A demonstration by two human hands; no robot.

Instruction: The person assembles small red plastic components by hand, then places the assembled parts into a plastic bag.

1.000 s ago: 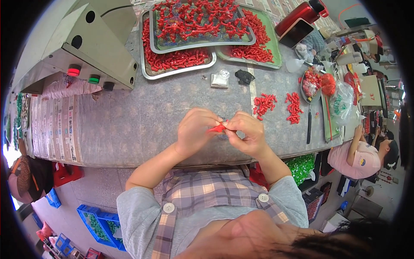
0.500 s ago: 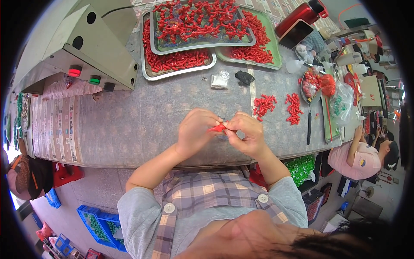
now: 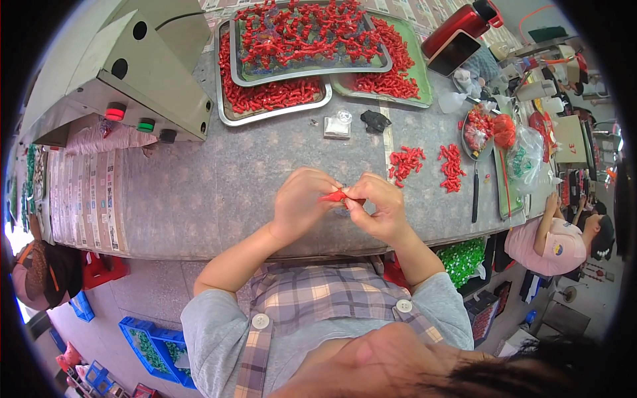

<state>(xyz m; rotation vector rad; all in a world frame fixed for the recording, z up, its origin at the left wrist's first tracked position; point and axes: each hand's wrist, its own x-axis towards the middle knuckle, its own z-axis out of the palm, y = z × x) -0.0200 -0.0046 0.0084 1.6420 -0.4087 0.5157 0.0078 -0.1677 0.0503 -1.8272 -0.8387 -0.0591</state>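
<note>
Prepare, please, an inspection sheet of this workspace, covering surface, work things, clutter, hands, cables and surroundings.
Surface: grey mottled tabletop, its edge curved by the lens.
Work things: small glossy red piece in hold; two piles of small red pieces lie to the right; rectangular silver metal tray, full of red pieces, farther back.
Clutter: crumpled black item; red cylindrical flask at far right.
Hands: left hand and right hand both pinch the held piece.
Cables: thin black cable by the beige metal machine.
Surroundings: person in pink top at right; blue plastic crates on floor, left.
</note>
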